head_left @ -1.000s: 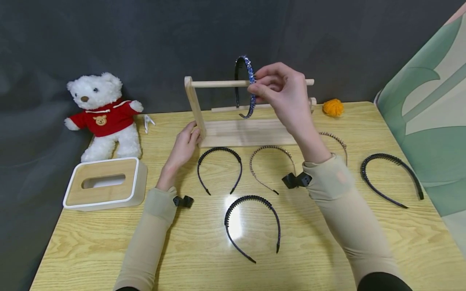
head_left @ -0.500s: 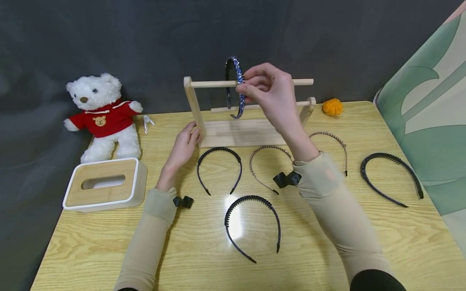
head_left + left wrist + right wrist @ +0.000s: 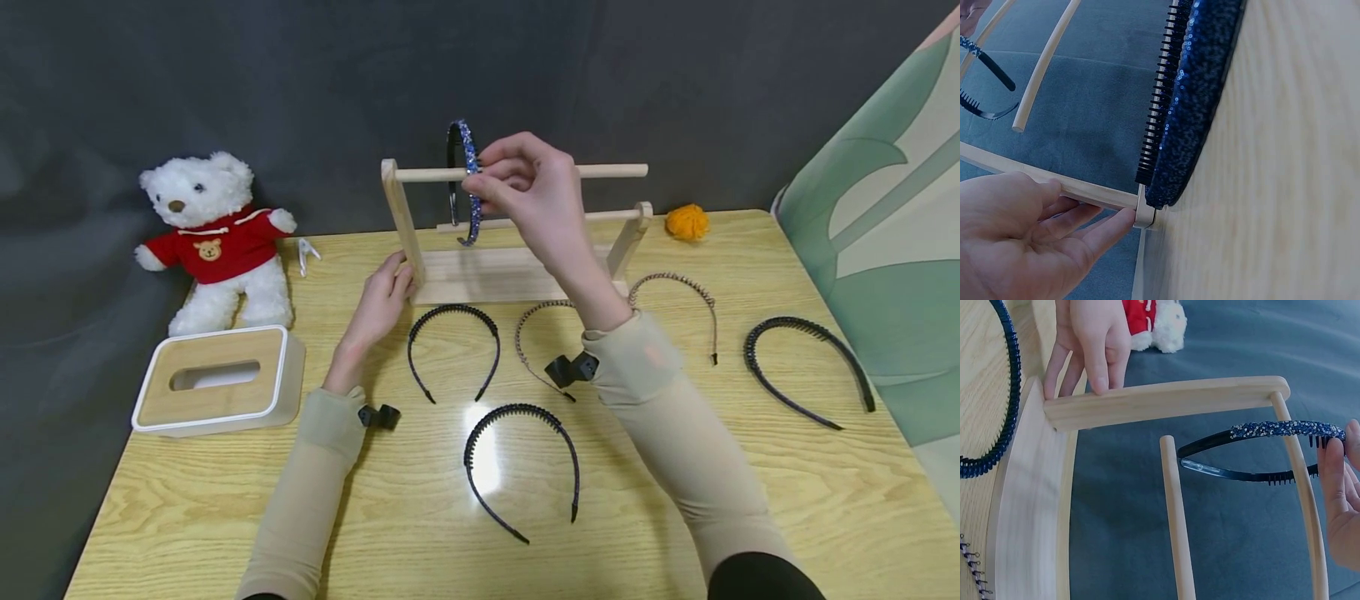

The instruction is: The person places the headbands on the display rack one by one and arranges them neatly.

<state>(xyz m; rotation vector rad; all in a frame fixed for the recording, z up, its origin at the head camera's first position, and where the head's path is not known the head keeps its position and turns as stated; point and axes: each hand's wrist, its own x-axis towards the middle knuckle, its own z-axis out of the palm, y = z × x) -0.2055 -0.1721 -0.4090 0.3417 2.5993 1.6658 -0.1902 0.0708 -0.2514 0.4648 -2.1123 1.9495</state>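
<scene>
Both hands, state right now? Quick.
Left hand: closed, holding the wooden rack at its left upright.
Right hand: closed, pinching the blue glittery headband between thumb and fingers.

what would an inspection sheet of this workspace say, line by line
Surface: wood-grain table, glare near the middle
Job's things: blue glitter headband straddles the upper dowel of the wooden rack; three dark toothed headbands and two thin brown headbands lie in front or beside
Clutter: white teddy bear, tissue box, white clip, orange ball
Grips: left grip holds the left upright; right grip pinches the blue glitter headband
Cables: nothing seen
Surroundings: dark backdrop, green patterned panel
</scene>
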